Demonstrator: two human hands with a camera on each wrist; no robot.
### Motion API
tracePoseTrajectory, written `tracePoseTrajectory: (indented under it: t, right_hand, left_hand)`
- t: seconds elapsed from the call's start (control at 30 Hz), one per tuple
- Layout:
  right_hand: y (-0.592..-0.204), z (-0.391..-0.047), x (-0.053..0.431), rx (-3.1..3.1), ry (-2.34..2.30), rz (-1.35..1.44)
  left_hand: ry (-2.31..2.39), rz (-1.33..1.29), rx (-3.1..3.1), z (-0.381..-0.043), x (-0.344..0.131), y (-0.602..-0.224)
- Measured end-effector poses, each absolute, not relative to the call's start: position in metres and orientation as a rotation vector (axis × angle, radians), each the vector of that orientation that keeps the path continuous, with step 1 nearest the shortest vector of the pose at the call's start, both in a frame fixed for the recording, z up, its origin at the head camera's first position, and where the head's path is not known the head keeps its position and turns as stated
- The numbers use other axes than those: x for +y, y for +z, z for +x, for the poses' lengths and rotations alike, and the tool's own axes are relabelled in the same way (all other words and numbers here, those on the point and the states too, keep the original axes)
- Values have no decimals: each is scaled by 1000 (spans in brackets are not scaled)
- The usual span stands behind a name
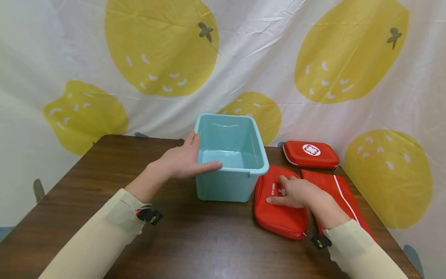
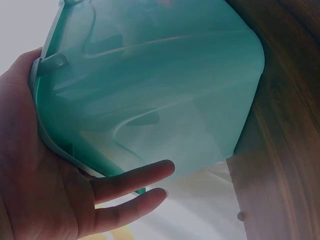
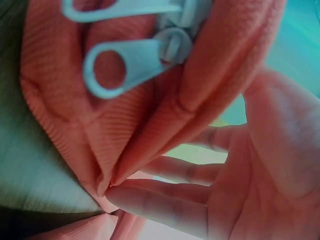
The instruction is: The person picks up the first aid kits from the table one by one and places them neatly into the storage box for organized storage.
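A light blue plastic bin (image 1: 228, 186) stands upright on the table. My left hand (image 1: 182, 159) rests on its near-left rim, the thumb lying over the front edge. In the left wrist view, two outstretched fingers (image 2: 132, 182) extend beside the bin's outer wall. Right of the bin lies a red first aid bag (image 1: 278, 223) with white lettering. My right hand (image 1: 296, 192) is spread over the top of this bag, fingers touching it. The right wrist view shows the bag's zipper pulls (image 3: 125, 67) up close, with fairly straight fingers by its edge.
A red hard-shell case (image 1: 322, 155) with a white round emblem sits at the back right of the brown table (image 1: 209, 240). In front of it lies a flat red pouch (image 1: 327, 180) with a white stripe. Behind hangs a lemon-print cloth (image 1: 251, 50).
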State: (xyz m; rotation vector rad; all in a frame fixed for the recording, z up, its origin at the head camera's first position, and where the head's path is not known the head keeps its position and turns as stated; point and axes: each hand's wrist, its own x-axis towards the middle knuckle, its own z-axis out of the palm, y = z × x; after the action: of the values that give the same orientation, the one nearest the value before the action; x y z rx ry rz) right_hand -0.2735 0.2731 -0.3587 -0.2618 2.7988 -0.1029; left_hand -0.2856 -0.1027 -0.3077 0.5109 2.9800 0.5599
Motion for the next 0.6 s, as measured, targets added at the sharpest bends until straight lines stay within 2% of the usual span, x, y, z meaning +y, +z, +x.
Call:
tracePoseTrajectory:
  t: [0.6]
  right_hand:
    - [-361,-263,276,2826,-67,-310]
  left_hand:
    - [561,521,2967,-286,-104,-306]
